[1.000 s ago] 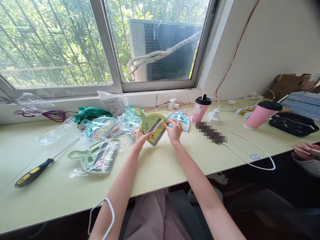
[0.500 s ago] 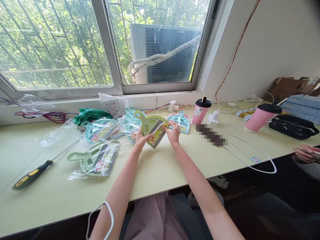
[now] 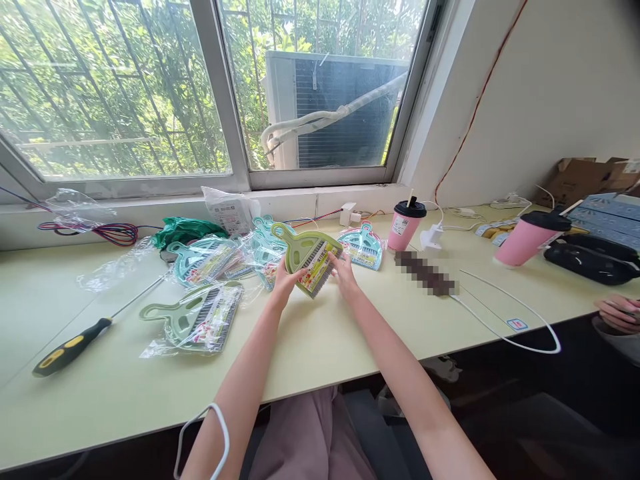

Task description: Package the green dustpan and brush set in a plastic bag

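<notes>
A light green dustpan and brush set (image 3: 306,256) is tilted above the table, its handle pointing up and left and its printed label facing me. My left hand (image 3: 285,283) is closed around its lower left edge, thumb on the front. At its right edge my right hand (image 3: 344,272) grips it, with some fingers hidden behind. To the left lies another green dustpan and brush set (image 3: 195,320) in clear plastic wrap. Behind it rests a wrapped teal set (image 3: 200,260). More teal sets lie behind my hands, including a blue-green set (image 3: 361,247) on the right.
A long screwdriver (image 3: 75,347) lies at the left. Beyond are a green bag (image 3: 187,231) and coiled wires (image 3: 117,233). On the right stand two pink cups (image 3: 403,227), a white charger (image 3: 431,236), a cable (image 3: 505,291) and a black case (image 3: 590,259). Another person's hand (image 3: 617,313) shows at the right edge.
The view has shifted slightly, so everything sits a little further right. My right hand has slid slightly lower along the set's edge, uncovering more label. Both hands keep hold of the set.
</notes>
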Demonstrator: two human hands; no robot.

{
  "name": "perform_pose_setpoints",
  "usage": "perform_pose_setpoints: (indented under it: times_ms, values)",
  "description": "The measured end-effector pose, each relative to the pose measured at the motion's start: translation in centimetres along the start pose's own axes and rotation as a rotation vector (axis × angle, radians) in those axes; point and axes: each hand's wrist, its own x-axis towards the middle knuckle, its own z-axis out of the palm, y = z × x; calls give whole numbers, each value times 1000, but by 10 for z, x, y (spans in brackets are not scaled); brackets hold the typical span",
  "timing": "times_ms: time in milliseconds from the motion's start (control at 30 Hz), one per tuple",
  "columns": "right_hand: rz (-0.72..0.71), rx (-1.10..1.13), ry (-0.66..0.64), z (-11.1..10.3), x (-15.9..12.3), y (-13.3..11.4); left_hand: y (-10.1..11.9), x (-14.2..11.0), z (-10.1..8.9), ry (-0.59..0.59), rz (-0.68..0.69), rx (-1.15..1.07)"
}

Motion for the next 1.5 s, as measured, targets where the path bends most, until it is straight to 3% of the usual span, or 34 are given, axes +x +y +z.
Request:
perform_pose_setpoints:
  times_ms: [133, 333, 733, 800, 933, 1033, 1167, 1367, 1500]
  values:
    - [172, 168, -252, 4, -7, -1, 2, -1, 0, 5, 3, -20]
    - [195, 203, -239, 4, -8, -2, 6, -3, 1, 22, -44, -35]
    - [184, 230, -244, -2, 0, 2, 11, -4, 1, -26, -1, 55]
    - [179, 239, -227, -4, 1, 2, 13, -3, -2, 63, 49, 127]
    - [158, 238, -199, -8, 4, 0, 14, -2, -16, 402, 259, 471]
    - [151, 235, -167, -10, 5, -1, 8, 0, -30, 536, 279, 682]
    - [146, 253, -128, -14, 9, 0, -3, 3, -38, 422, 202, 771]
    - [155, 263, -48, -22, 16, -2, -1, 3, -29, 123, 297, 732]
    - [147, 288, -5, -23, 14, -7, 2, 3, -26, 82, 349, 780]
